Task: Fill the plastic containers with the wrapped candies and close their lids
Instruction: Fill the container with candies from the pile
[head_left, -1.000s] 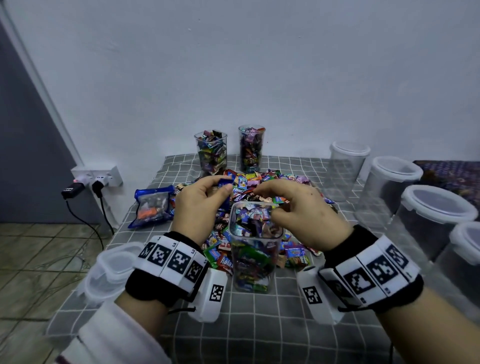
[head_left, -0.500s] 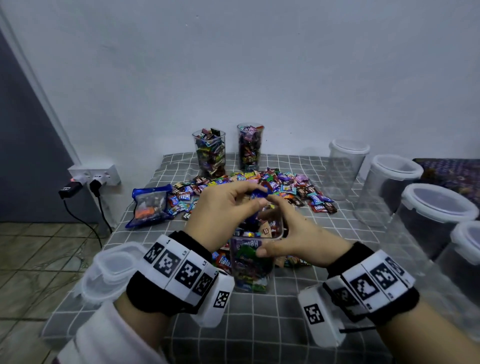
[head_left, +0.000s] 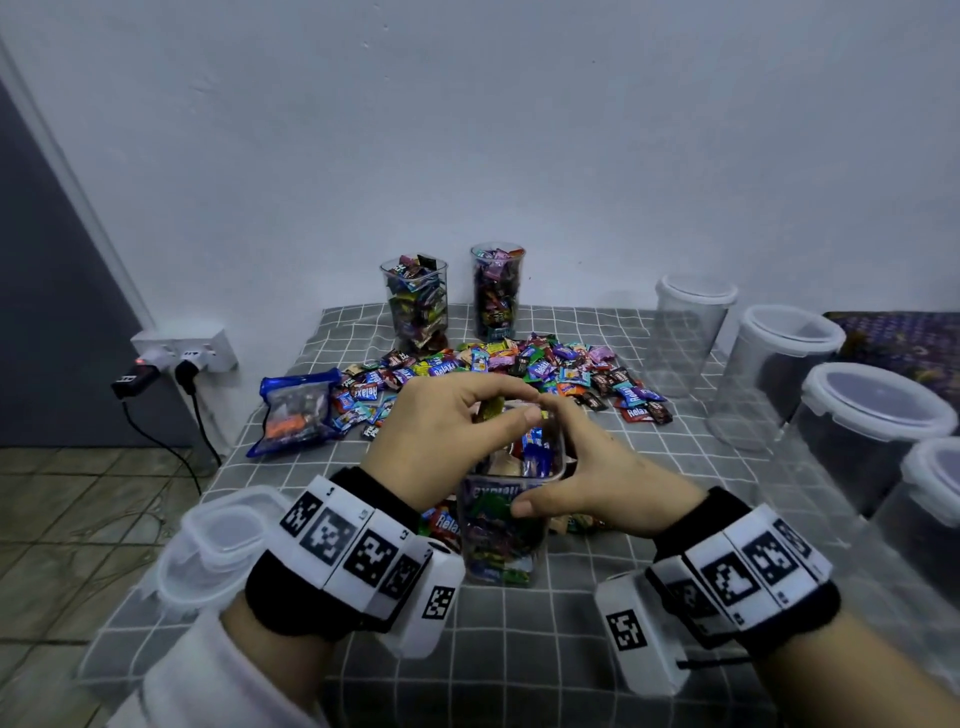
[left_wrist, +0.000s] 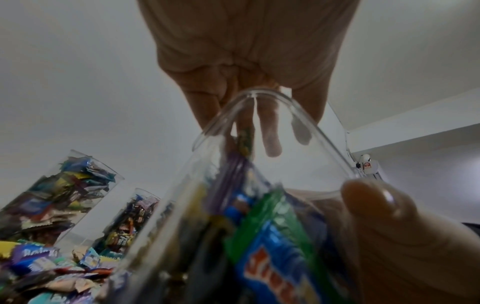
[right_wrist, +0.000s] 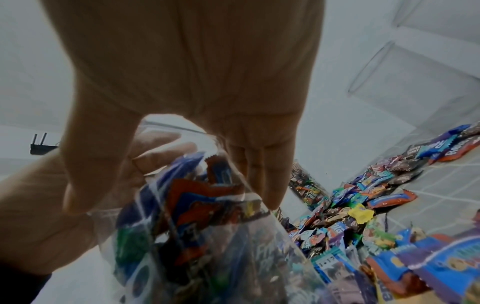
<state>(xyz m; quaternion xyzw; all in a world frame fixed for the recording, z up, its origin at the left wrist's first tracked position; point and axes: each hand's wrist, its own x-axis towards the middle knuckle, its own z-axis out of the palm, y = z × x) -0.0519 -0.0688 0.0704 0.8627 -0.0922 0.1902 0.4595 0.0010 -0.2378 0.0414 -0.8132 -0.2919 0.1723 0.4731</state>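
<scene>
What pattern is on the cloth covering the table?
The cloth is grey with a grid of thin white lines, clearest in the head view.

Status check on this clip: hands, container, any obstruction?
Left hand pinching a candy over the container. Right hand grips its rim. Nearly full, lid off. Nothing blocking.

Home room, checked tablecloth (head_left: 545, 639), wall socket (head_left: 183, 347), tiled floor (head_left: 62, 509)

Clear glossy plastic container (head_left: 511, 499), shiny foil-wrapped candies (head_left: 540, 371), matt checked tablecloth (head_left: 519, 639)
</scene>
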